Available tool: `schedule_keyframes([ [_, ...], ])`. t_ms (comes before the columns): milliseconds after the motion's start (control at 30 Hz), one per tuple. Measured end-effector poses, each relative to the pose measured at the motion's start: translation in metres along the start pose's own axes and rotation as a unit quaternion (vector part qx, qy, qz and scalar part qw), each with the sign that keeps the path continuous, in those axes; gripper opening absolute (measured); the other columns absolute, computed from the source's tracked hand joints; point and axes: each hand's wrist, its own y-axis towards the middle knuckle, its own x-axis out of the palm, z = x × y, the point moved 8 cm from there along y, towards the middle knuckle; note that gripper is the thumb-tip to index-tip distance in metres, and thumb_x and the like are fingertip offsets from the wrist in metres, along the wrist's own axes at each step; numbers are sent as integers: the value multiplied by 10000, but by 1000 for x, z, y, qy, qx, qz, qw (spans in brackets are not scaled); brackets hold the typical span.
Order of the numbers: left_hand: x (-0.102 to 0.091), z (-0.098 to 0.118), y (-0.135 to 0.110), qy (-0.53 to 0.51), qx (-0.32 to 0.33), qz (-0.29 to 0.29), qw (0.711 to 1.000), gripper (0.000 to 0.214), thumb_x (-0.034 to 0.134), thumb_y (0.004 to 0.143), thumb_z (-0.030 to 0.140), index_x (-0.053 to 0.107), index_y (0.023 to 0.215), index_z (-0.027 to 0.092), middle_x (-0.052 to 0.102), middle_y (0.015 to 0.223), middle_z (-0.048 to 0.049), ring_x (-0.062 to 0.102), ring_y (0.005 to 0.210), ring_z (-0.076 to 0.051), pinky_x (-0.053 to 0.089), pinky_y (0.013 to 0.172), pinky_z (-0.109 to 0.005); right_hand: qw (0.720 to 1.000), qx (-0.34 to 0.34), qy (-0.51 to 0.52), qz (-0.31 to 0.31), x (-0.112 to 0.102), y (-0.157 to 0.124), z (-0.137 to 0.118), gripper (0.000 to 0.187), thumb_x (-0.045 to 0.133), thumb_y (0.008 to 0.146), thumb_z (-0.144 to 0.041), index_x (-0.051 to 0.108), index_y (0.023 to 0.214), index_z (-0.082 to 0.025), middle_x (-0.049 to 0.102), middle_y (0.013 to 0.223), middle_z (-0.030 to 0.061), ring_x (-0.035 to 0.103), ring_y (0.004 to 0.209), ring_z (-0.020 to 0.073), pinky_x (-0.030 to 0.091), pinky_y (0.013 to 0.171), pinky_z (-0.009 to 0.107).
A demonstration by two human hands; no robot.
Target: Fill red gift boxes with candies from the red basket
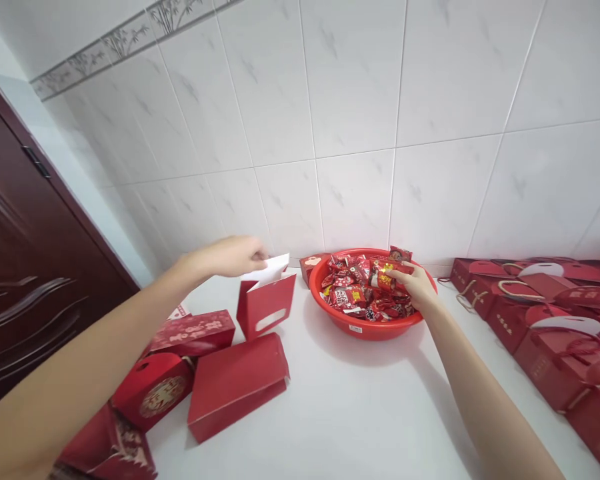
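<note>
My left hand is closed at the upper left of an open red gift box, its fingers curled by the white inner side of a raised flap. The box stands slightly tilted, with a white label shape on its front; its inside is mostly hidden. Over at the red plastic basket, my right hand grips a red and yellow snack packet between thumb and fingers. Several shiny red packets fill the basket beneath it.
A closed red box lies in front of the open one. More red boxes crowd the left. Rows of red boxes with cord handles line the right side. Behind the white table rises a tiled wall; a dark door is at left.
</note>
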Motion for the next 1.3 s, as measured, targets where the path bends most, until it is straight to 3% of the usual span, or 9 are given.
schedule_keyframes([
  [200,2,75,25,-83,140,-52,985,254,524,855,350,712,890,182,678,829,-16,537,685,-135,345,585,-225,999,-24,22,7,0,0,-3,326,778,566,-299,668,845,-169,738,743,49,705,691,229,560,575,294],
  [333,24,119,43,-172,224,-87,955,266,554,846,367,734,902,179,691,856,-15,555,721,-139,376,616,-224,998,-33,44,23,-3,0,-6,314,796,546,-315,657,790,-174,729,711,39,686,649,209,539,546,280],
  [467,55,144,46,-246,262,-101,928,221,592,838,325,745,839,166,717,870,-22,595,741,-149,409,645,-236,994,-30,98,37,-4,-3,-12,311,810,513,-311,651,744,-176,719,692,34,679,634,199,535,548,273],
  [667,84,137,50,-381,248,-19,890,194,650,836,312,738,939,174,733,967,-55,648,874,-173,480,746,-255,989,1,131,61,-3,-9,-20,339,831,489,-316,579,677,-191,656,644,5,615,591,167,457,453,243],
  [867,90,115,59,-472,235,28,849,179,712,793,321,692,850,152,694,820,-31,617,758,-145,493,731,-267,983,-83,161,15,12,-30,-59,392,844,560,-389,518,663,-196,519,583,-49,492,519,86,409,450,196],
  [1000,97,112,56,-445,261,16,857,151,656,836,288,732,832,158,693,842,-37,615,812,-158,483,759,-265,979,-190,10,-76,32,-57,-95,292,801,682,-409,611,756,-199,535,612,-43,495,549,96,429,516,219],
  [1100,103,114,52,-427,285,-14,858,177,607,859,264,748,877,158,693,832,-31,612,810,-164,475,746,-263,942,-258,-137,-162,51,-78,-111,207,766,737,-358,661,787,-187,620,724,-5,561,647,127,462,590,240],
  [1200,104,117,46,-419,311,-49,852,232,643,843,294,737,1014,169,721,951,-39,628,878,-186,483,776,-272,906,-274,-235,-220,60,-91,-112,130,692,814,-310,693,862,-189,665,806,18,600,722,151,484,644,252],
  [1300,101,121,41,-405,332,-61,850,302,714,798,344,733,1052,183,718,1070,-52,632,972,-212,479,836,-283,889,-265,-291,-235,61,-95,-109,136,646,854,-301,706,909,-192,681,831,26,610,731,157,485,640,253],
])
